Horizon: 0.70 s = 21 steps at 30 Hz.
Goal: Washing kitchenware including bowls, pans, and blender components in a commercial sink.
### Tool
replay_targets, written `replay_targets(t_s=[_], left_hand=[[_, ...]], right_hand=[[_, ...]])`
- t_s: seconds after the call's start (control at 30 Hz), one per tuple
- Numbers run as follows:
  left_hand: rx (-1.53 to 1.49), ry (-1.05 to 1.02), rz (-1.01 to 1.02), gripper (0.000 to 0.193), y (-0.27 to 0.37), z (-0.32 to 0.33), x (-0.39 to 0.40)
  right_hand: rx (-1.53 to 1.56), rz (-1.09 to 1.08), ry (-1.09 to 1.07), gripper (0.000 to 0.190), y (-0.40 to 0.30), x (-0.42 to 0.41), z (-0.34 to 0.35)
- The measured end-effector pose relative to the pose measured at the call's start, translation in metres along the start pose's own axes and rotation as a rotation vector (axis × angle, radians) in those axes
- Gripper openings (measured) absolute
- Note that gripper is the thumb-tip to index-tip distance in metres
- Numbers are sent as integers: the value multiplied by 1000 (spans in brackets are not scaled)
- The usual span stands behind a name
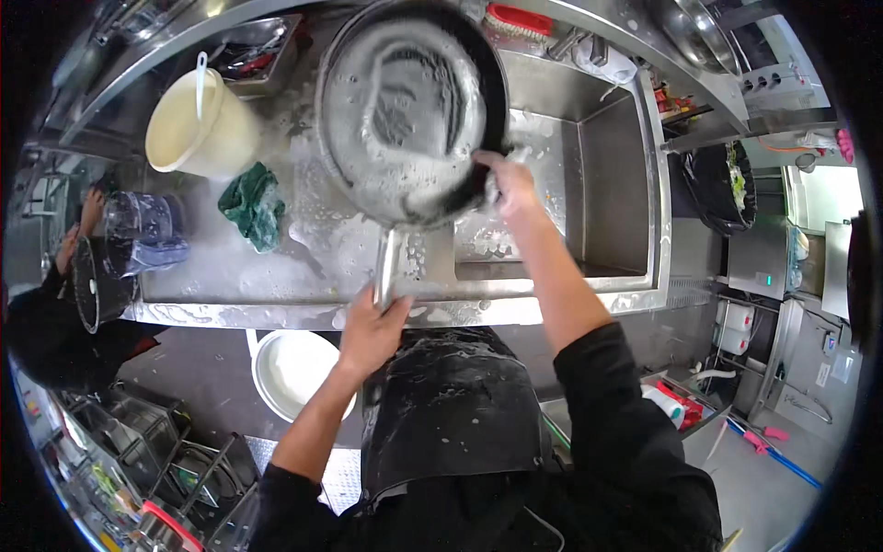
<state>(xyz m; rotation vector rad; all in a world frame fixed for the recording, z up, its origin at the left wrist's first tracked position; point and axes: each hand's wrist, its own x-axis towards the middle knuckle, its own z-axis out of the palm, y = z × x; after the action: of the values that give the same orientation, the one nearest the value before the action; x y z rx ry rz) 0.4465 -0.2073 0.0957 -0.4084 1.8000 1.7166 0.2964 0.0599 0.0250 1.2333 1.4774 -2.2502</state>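
A large frying pan with soap suds inside is raised over the steel counter, just left of the sink basin. My left hand is closed around its metal handle, near the counter's front edge. At the pan's right rim is my right hand, blurred, with something pale and foamy partly hidden under its fingers; what it is I cannot tell. A wet green cloth lies crumpled on the counter to the left.
Behind the cloth stands a cream bucket with a white handle in it. The deep sink basin is at right, a red scrubbing brush behind it. A co-worker's hands are by clear containers at far left. A white bucket stands below the counter.
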Motion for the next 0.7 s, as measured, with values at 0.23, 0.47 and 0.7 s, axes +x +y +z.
replay_targets(t_s=[0.23, 0.47, 0.7], left_hand=[[736, 131, 85, 23, 13, -88, -67], [909, 291, 157, 28, -3, -110, -64], [912, 236, -16, 27, -54, -99, -27]], right_hand=[[-397, -596, -151, 50, -82, -10, -58], [-305, -750, -150, 48, -123, -104, -7], [-1200, -961, -747, 47, -16, -102, 36]])
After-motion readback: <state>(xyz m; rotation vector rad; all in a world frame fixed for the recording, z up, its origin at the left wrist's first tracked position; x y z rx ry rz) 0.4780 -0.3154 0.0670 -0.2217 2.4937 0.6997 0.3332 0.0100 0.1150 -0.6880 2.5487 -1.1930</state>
